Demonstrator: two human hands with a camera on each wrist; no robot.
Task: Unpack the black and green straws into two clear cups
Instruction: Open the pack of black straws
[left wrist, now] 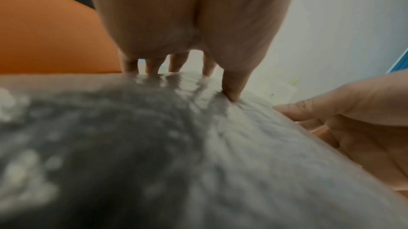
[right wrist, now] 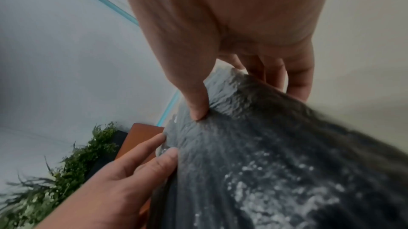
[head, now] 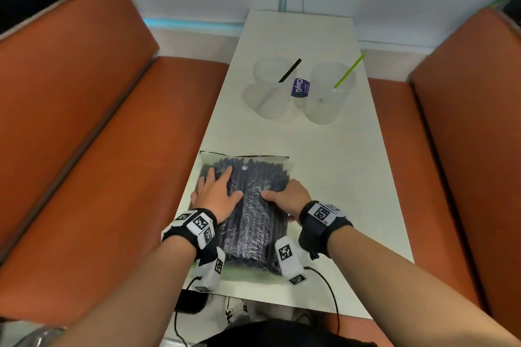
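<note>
A clear bag of black straws (head: pixel 253 222) lies flat at the near end of the white table (head: pixel 324 166). My left hand (head: pixel 222 186) presses on the bag's left half with straight, spread fingers. My right hand (head: pixel 284 197) grips the bag's right edge, thumb on top and fingers curled round the side. In the wrist views the left hand (left wrist: pixel 187 23) and the right hand (right wrist: pixel 243 23) sit on the crinkled bag (right wrist: pixel 287 145). Further off stand two clear cups: the left cup (head: pixel 267 96) holds one black straw (head: pixel 290 70), the right cup (head: pixel 327 101) one green straw (head: pixel 348 72).
A small item with a blue label (head: pixel 300 87) sits between the cups. Orange benches flank the narrow table, one to the left (head: pixel 112 177) and one to the right (head: pixel 451 149). Cables (head: pixel 329 284) hang from my wrists over the table's near edge.
</note>
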